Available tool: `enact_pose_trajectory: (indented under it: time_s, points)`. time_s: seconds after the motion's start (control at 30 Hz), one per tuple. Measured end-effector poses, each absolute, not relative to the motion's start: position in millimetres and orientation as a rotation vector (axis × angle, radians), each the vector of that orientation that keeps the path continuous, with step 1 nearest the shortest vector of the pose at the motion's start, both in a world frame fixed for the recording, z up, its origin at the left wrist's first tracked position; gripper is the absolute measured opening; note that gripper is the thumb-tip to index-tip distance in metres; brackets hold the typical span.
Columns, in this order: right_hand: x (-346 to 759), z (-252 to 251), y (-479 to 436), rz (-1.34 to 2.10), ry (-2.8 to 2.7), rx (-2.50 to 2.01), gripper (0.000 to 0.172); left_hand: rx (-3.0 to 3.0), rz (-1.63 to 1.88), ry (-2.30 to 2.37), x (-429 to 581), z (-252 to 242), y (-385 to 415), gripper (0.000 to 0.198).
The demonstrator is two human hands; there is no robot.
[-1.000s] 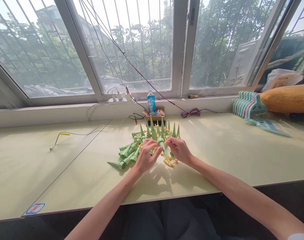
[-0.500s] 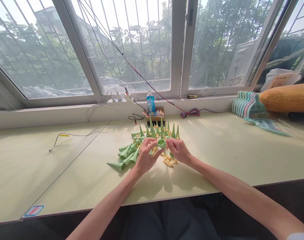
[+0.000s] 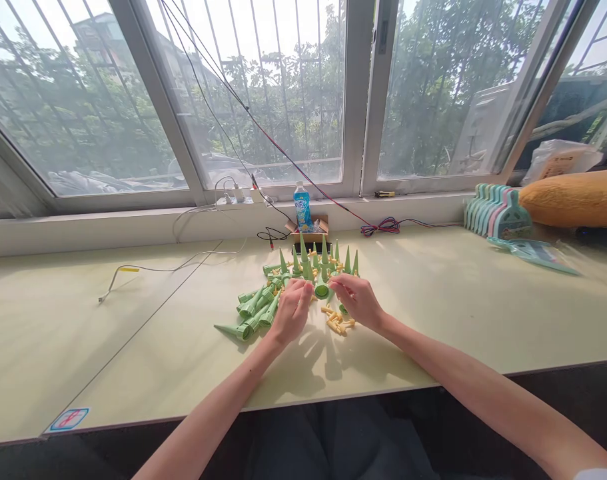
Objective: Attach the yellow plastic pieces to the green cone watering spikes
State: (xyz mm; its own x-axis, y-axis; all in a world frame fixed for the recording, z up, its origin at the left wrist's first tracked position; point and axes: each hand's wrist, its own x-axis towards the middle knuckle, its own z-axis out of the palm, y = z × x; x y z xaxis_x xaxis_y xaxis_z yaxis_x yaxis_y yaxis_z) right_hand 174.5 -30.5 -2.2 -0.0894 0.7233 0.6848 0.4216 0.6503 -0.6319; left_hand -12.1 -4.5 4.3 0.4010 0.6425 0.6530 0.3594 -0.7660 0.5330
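Between my hands is a hollow green plastic spike (image 3: 322, 291), its round open end facing me. My left hand (image 3: 292, 312) is closed at its left side, fingers curled and thumb against its edge; the grip is partly hidden. My right hand (image 3: 356, 298) is pinched just right of the rim, and whatever its fingertips hold is too small to make out. Several green spikes (image 3: 256, 305) lie in a pile to the left. Others (image 3: 303, 250) stand point up behind my hands. Small yellow plastic pieces (image 3: 336, 321) lie in front, with more among the standing spikes.
Behind the spikes are a small cardboard box (image 3: 310, 233) and a blue-labelled bottle (image 3: 302, 208). A coiled cable (image 3: 380, 227) lies by the window ledge. Teal brush-like items (image 3: 498, 210) and an orange cushion-like roll (image 3: 573, 198) sit far right. A thin white cable (image 3: 153, 270) crosses the table's left side.
My left hand has turned and its fingers have curled in, where thumb and finger were spread around the green spike's rim. The spike's opening has tipped lower. My right hand stays pinched close by.
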Motion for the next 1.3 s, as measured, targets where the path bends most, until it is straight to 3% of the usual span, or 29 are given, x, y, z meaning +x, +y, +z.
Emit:
enact_pose_trajectory:
  time_s: [0.43,0.7,0.93,1.3]
  points:
    - [176.1,-1.3,-30.5,0.272,-1.804,-0.942,0.039,2.393,1.104,0.874,-14.0,7.6,-8.9,0.050]
    - [176.2,-1.7,-30.1,0.303,-1.791,-1.011,0.049,2.413,1.175,0.843,-13.6,8.2,-12.9,0.025]
    - [176.1,0.0,-31.3,0.344,-1.783,-0.997,0.050,2.467,1.315,0.726,-11.4,6.6,-11.5,0.023]
    - [176.2,-4.0,-29.1,0.335,-1.799,-1.029,0.050,2.505,1.261,0.722,-11.5,4.1,-9.2,0.020]
